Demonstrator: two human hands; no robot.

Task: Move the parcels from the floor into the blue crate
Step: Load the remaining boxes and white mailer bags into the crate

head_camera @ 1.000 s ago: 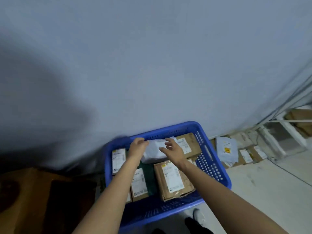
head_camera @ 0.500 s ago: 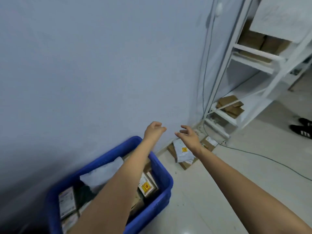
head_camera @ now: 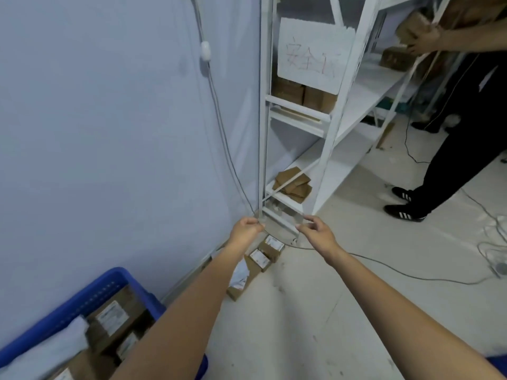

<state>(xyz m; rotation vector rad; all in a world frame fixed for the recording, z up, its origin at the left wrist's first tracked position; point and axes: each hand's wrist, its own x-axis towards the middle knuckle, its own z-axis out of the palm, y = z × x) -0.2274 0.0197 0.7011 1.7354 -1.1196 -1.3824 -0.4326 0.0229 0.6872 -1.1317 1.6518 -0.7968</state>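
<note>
Along the wall, parcels (head_camera: 259, 259) lie in a row beyond blue crate (head_camera: 90, 297).

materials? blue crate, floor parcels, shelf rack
Blue crate: looks like moulded plastic, perforated wall. Floor parcels: brown cardboard with white printed labels; one pale bag, probably plastic film. Shelf rack: likely white-painted metal, thin straight uprights.

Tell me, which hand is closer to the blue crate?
Left. The left hand reaches out up and right of the blue crate; the right hand is farther right, over the floor.
</note>
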